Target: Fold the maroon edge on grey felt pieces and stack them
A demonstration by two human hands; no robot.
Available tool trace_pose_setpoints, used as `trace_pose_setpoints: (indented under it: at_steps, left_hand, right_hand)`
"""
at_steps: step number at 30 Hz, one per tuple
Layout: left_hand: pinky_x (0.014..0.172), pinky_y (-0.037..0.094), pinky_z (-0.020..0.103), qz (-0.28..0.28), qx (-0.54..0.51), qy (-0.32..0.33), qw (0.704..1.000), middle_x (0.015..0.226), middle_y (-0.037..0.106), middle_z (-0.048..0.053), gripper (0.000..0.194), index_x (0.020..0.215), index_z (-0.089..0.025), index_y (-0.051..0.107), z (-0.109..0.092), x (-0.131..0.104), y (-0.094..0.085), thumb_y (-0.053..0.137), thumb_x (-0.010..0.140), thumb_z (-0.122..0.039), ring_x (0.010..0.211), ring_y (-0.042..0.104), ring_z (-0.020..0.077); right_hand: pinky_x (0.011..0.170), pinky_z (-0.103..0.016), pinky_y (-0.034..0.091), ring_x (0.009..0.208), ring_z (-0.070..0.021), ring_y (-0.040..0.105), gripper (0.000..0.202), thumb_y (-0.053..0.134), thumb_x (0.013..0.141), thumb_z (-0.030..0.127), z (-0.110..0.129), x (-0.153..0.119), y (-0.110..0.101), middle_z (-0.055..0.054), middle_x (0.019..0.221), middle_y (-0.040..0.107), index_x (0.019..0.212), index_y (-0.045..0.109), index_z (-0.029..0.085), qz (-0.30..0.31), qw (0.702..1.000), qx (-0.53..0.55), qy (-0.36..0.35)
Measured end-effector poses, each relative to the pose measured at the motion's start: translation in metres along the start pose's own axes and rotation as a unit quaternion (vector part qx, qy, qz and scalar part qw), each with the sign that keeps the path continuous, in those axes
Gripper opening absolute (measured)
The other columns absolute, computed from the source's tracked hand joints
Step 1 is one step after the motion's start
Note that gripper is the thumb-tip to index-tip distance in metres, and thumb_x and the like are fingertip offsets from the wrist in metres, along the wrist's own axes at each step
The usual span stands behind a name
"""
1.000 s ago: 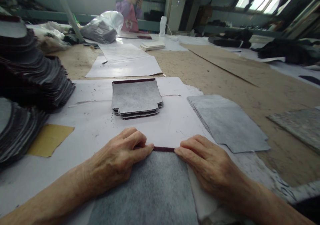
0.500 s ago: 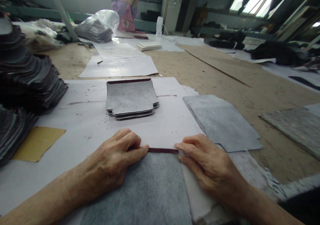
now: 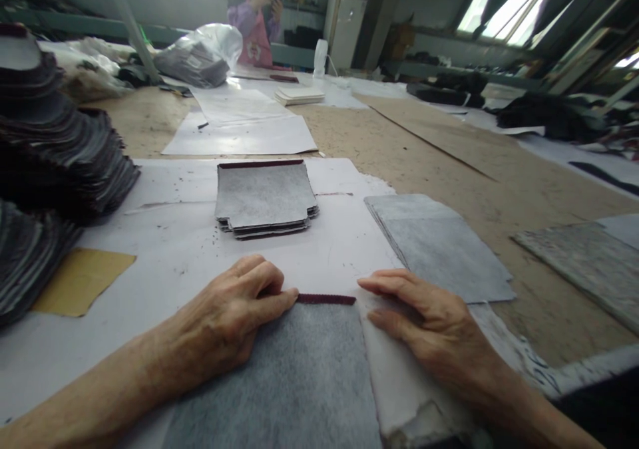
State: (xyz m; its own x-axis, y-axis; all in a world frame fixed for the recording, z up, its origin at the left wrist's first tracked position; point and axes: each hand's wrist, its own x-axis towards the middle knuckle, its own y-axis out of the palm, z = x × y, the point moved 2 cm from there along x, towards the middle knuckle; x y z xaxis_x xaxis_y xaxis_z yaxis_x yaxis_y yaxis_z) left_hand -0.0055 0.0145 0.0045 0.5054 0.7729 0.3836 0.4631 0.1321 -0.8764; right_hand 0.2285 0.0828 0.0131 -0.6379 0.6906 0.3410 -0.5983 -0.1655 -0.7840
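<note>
Left hand: the left hand [image 3: 227,319], lower centre-left of the frame, lies curled knuckles-up on the flat grey felt-like cut piece with a folded maroon top edge [image 3: 299,369]; fingertips press that edge at its left end, nothing gripped.
Right hand: the right hand [image 3: 429,322], lower centre-right, lies flat and released, fingers extended leftward, just beside the piece's right edge, resting on the white paper sheet [image 3: 174,249].
Grey piece: bottom centre, flat on the paper, between both hands.
Ahead: a small stack of matching grey pieces [image 3: 264,199], centre frame.
Right: a loose grey sheet pile [image 3: 439,246], centre-right.
Left: tall dark stacks of cut pieces [image 3: 54,163], left edge.
Background: a person in a pink apron [image 3: 254,20], top centre.
</note>
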Motion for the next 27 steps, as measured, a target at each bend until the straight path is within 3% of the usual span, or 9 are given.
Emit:
trace_pose_setpoints:
  at_steps: [2, 7, 12, 19, 23, 27]
  left_hand:
    - [0.067, 0.041, 0.027, 0.002, 0.000, 0.001, 1.000, 0.085, 0.047, 0.005, 0.034, 0.103, -0.016, 0.057, 0.000, 0.000, 0.000, 0.040, 0.080, 0.003, 0.076, 0.044, 0.0148]
    - [0.067, 0.039, 0.029, -0.016, -0.008, 0.014, 1.000, 0.085, 0.046, 0.005, 0.032, 0.103, -0.015, 0.057, 0.001, -0.001, 0.001, 0.038, 0.082, 0.000, 0.075, 0.041, 0.0154]
    - [0.068, 0.040, 0.030, -0.012, -0.011, 0.010, 1.000, 0.084, 0.047, 0.006, 0.033, 0.103, -0.014, 0.058, 0.000, -0.003, 0.003, 0.041, 0.079, 0.001, 0.076, 0.041, 0.0162]
    - [0.074, 0.044, 0.030, -0.024, -0.050, -0.016, 0.998, 0.090, 0.053, 0.007, 0.041, 0.123, -0.012, 0.045, 0.009, -0.004, -0.002, 0.038, 0.084, -0.001, 0.081, 0.045, 0.0153]
    - [0.072, 0.044, 0.025, 0.003, -0.070, -0.023, 0.997, 0.089, 0.053, 0.005, 0.032, 0.111, -0.017, 0.055, 0.022, -0.012, -0.018, 0.041, 0.085, -0.004, 0.081, 0.048, 0.0130]
    - [0.070, 0.044, 0.024, 0.010, -0.057, -0.008, 0.998, 0.086, 0.053, 0.004, 0.036, 0.103, -0.018, 0.060, 0.026, -0.019, -0.026, 0.042, 0.079, 0.002, 0.080, 0.048, 0.0124]
  right_hand:
    - [0.081, -0.024, 0.049, 0.089, -0.0129, 0.059, 0.024, 0.061, 0.077, 0.013, 0.002, 0.001, -0.001, -0.001, 0.098, 0.063, 0.100, 0.062, 0.021, -0.018, 1.000, -0.007, 0.001]
    - [0.071, -0.035, 0.050, 0.083, -0.0201, 0.055, 0.023, 0.048, 0.081, 0.008, 0.031, 0.009, 0.014, -0.009, 0.089, 0.061, 0.097, 0.064, 0.011, -0.057, 0.986, -0.101, -0.117]
    - [0.062, -0.039, 0.051, 0.073, -0.0227, 0.051, 0.032, 0.035, 0.080, 0.002, 0.053, 0.014, 0.039, -0.012, 0.077, 0.059, 0.091, 0.065, 0.004, -0.017, 0.975, -0.159, -0.156]
    - [0.056, -0.034, 0.051, 0.068, -0.0218, 0.050, 0.034, 0.033, 0.082, 0.001, 0.054, 0.008, 0.043, -0.011, 0.074, 0.058, 0.097, 0.064, 0.000, -0.026, 0.944, -0.252, -0.213]
    - [0.054, -0.032, 0.050, 0.068, -0.0211, 0.050, 0.033, 0.035, 0.081, 0.001, 0.055, 0.009, 0.043, -0.009, 0.074, 0.058, 0.095, 0.065, 0.003, -0.034, 0.942, -0.261, -0.210]
    - [0.051, -0.031, 0.048, 0.067, -0.0212, 0.051, 0.035, 0.036, 0.078, 0.000, 0.057, 0.010, 0.043, -0.008, 0.073, 0.057, 0.100, 0.064, 0.004, -0.032, 0.930, -0.290, -0.222]
